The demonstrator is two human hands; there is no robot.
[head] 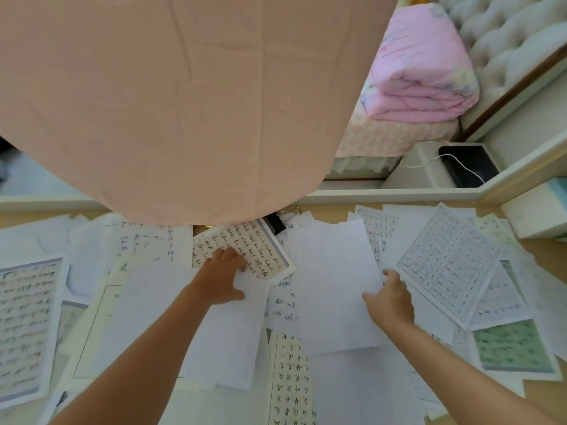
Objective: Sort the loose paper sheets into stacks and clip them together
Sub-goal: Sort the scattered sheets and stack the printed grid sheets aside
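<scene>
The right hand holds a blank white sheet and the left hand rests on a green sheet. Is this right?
Not quite: in the head view the left hand rests on a handwritten cream sheet, not green. The right hand does hold the blank sheet.

Loose paper sheets (352,391) lie overlapping in one disordered layer, unstacked and unclipped. A blank white sheet (331,286) lies at centre, tilted, its right edge gripped by the right hand (389,299). A handwritten lined sheet (245,240) with a blue border lies left of it, skewed, under the flat left hand (224,277). A grid-printed sheet (445,262) lies to the right, rotated; a green-tinted sheet (512,348) lies nearer. A black binder clip (274,223) rests at the lined sheet's far corner.
</scene>
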